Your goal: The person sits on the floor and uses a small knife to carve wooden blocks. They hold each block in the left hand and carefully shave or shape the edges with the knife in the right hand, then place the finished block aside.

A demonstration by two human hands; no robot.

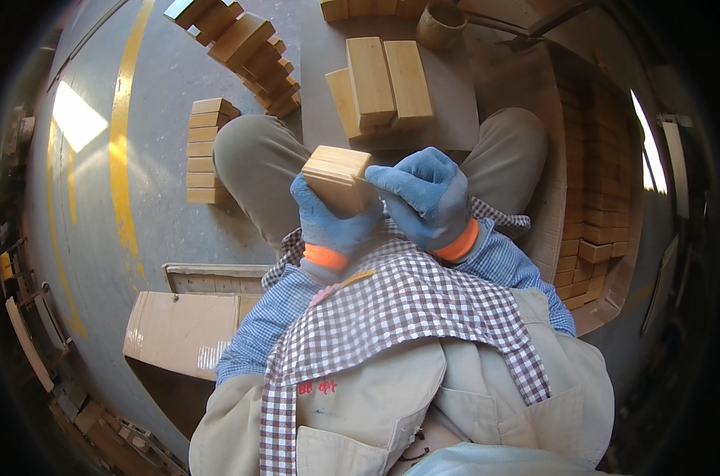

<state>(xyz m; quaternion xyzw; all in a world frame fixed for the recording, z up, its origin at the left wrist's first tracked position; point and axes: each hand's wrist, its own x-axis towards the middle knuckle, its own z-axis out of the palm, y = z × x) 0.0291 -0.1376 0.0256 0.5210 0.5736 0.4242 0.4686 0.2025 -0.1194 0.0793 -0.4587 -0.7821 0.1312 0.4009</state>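
Note:
My left hand (336, 228), in a blue glove with an orange cuff, is wrapped round a light wooden block (338, 176) with grooved edges, held up in front of my lap. My right hand (428, 195), gloved the same way, is closed, its thumb and forefinger pinched together at the block's right edge. Whatever those fingertips hold, if anything, is too small to make out. Just beyond both hands, long wooden blocks (371, 83) lie on a brown board (455, 103) between my knees.
A round container (441, 25) stands at the board's far end. Stacked blocks (204, 151) and a taller leaning stack (257, 59) are on the floor to the left. At right, a large cardboard box (552, 174) holds many blocks. Another carton (181, 329) sits near my left elbow.

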